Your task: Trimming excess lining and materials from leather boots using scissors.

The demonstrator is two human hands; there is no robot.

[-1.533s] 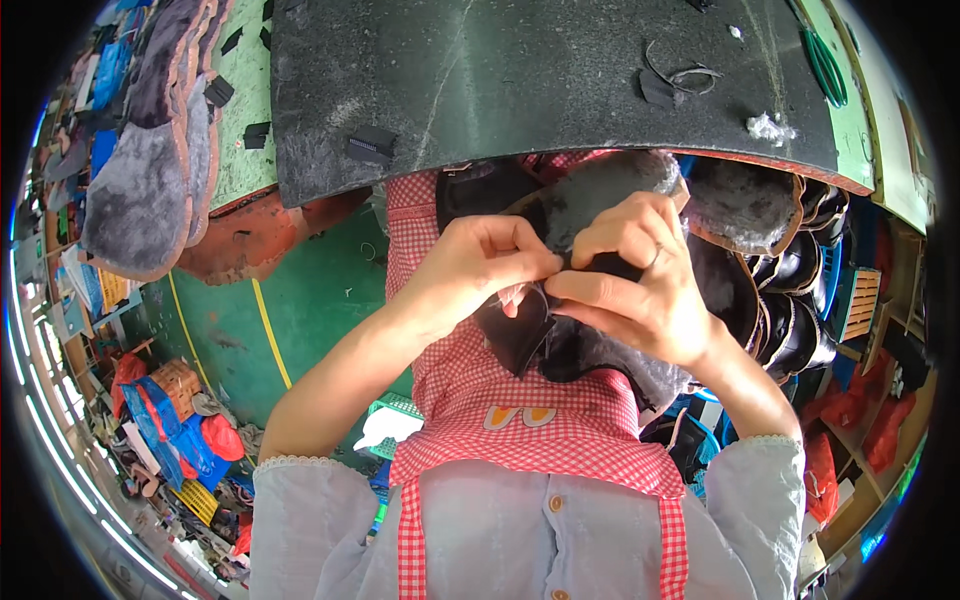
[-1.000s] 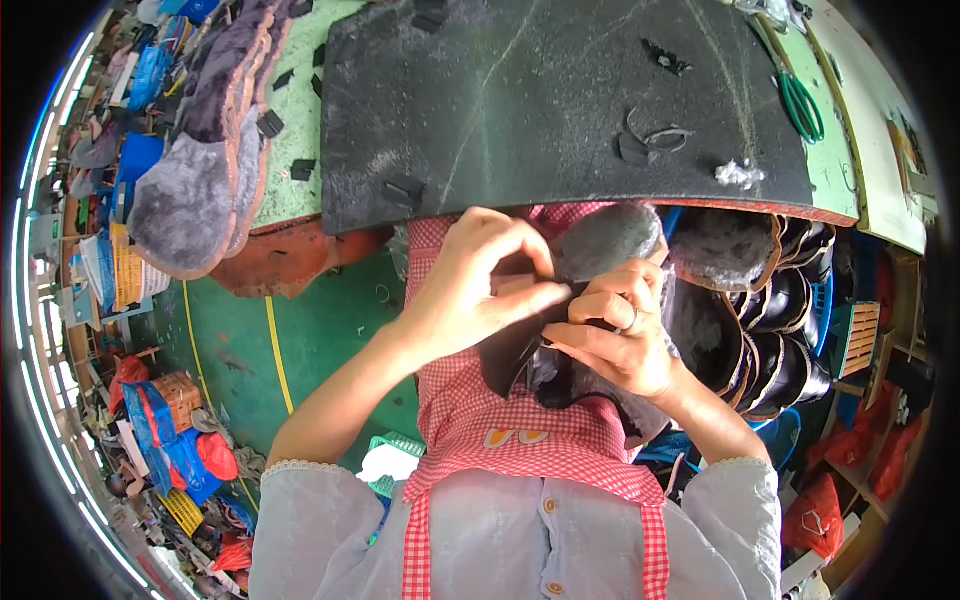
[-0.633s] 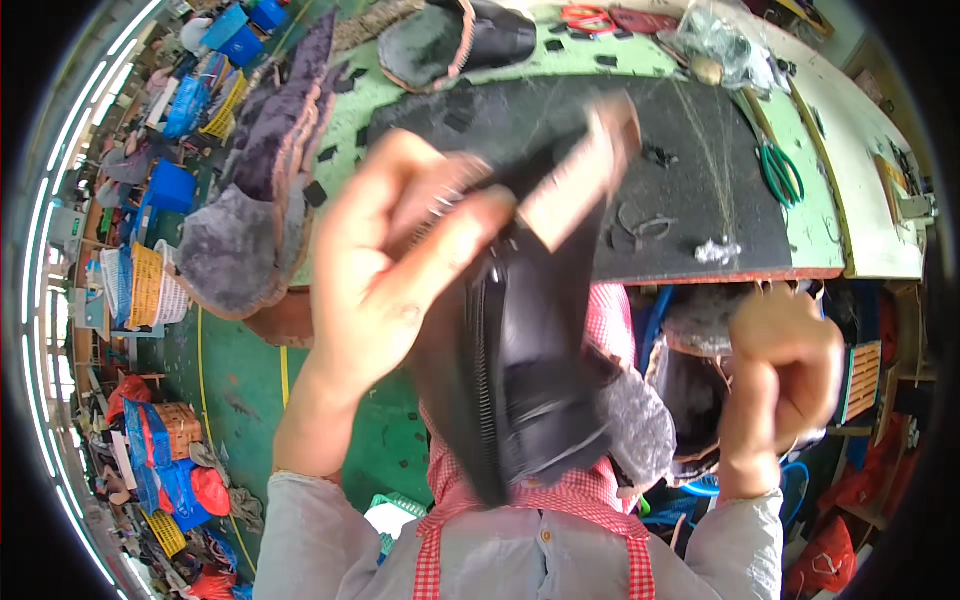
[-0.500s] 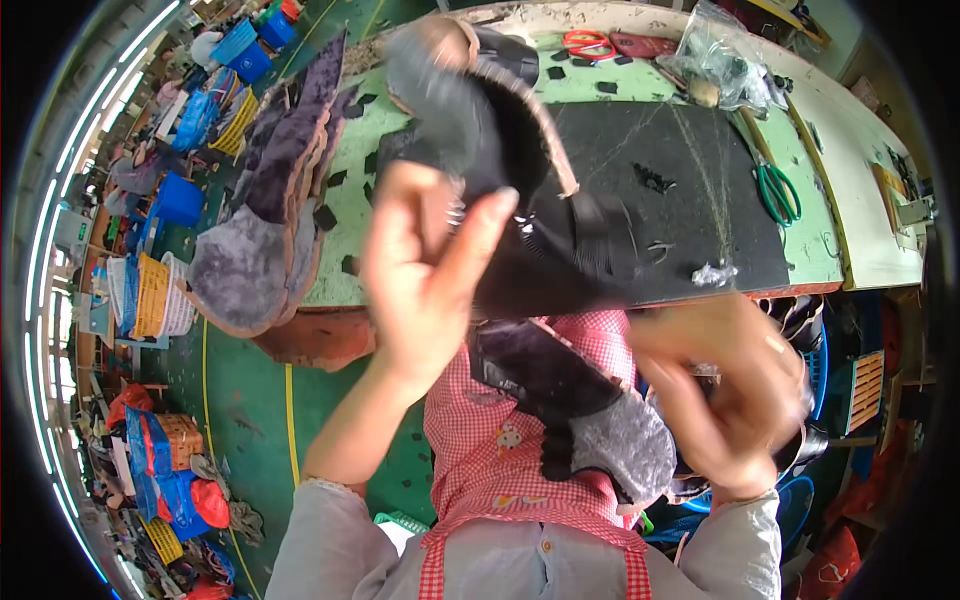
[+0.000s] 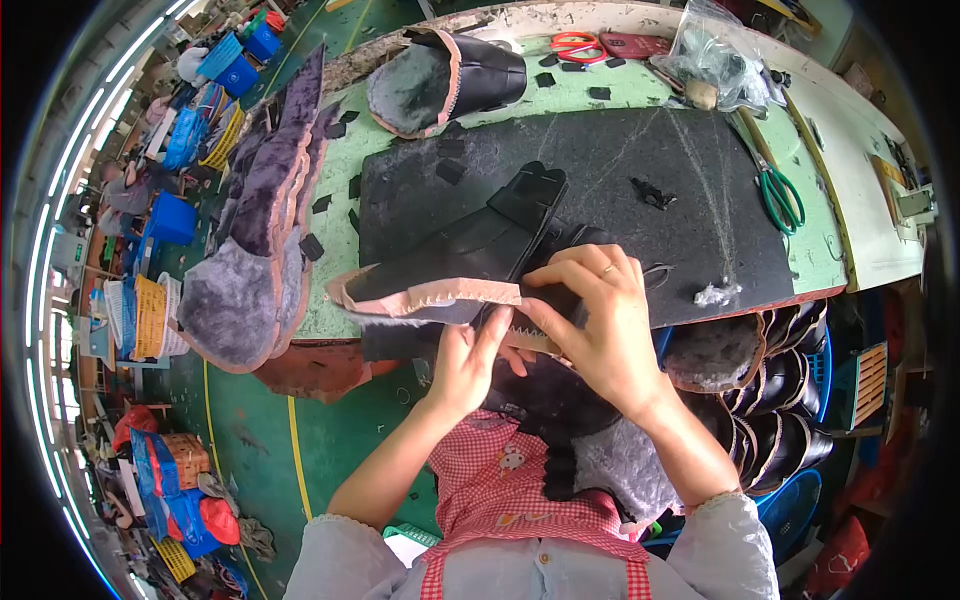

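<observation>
A black boot upper (image 5: 450,245) with a tan, stitched edge lies tilted over the near side of the black cutting mat (image 5: 620,170). My left hand (image 5: 465,365) is closed on its near edge, thumb pointing up, other fingers partly underneath. My right hand (image 5: 605,330) pinches the same tan edge from the right, thumb and forefinger close to the left thumb; a ring shows on one finger. On my lap lies another upper with grey plush lining (image 5: 625,455), partly covered by my right forearm.
Another plush-lined upper (image 5: 445,85) stands at the back left. Stacked plush pieces (image 5: 240,290) overhang the table's left edge. Red scissors (image 5: 578,46), a clear plastic bag (image 5: 715,65) and green-handled scissors (image 5: 780,200) lie behind and right. More uppers (image 5: 785,400) fill a blue basket at right.
Both hands, apart and blurred before, have come together on the boot upper at the table's near edge. The blurred upper at the back left now stands still.
</observation>
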